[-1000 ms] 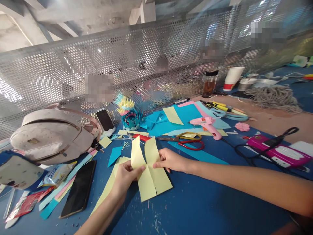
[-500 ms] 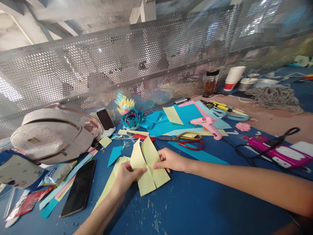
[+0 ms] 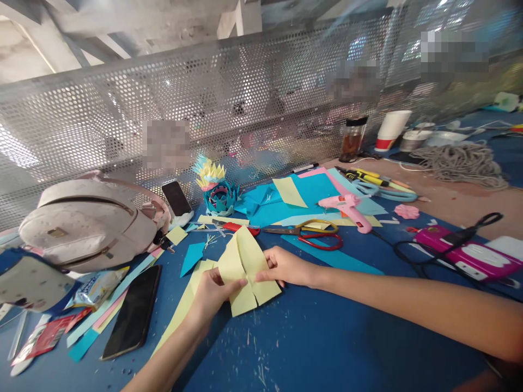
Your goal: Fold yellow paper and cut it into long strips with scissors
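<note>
Between both hands is a pale yellow sheet of paper [image 3: 250, 256], with a split running down its middle from the top and another at the bottom edge. My left hand [image 3: 213, 294] pinches its left side, thumb on top near the middle. My right hand [image 3: 281, 267] pinches the right side, thumb close to the middle split. Beneath my left wrist lies a longer pale yellow paper strip [image 3: 180, 316] on the blue table. Just beyond the held sheet are scissors [image 3: 318, 235] with red and yellow handles and a red cutter [image 3: 243, 229].
A pink glue gun [image 3: 347, 208] sits right of the blue paper sheets [image 3: 261, 209]. Behind stands a folded-paper flower [image 3: 220, 196]. To the left are a backpack [image 3: 85, 223] and a black phone [image 3: 133, 313]; to the right, a magenta power strip [image 3: 466, 253].
The split at the top of the yellow paper has narrowed, its halves drawing together, and the bottom edge has risen slightly. Both hands keep almost the same place.
</note>
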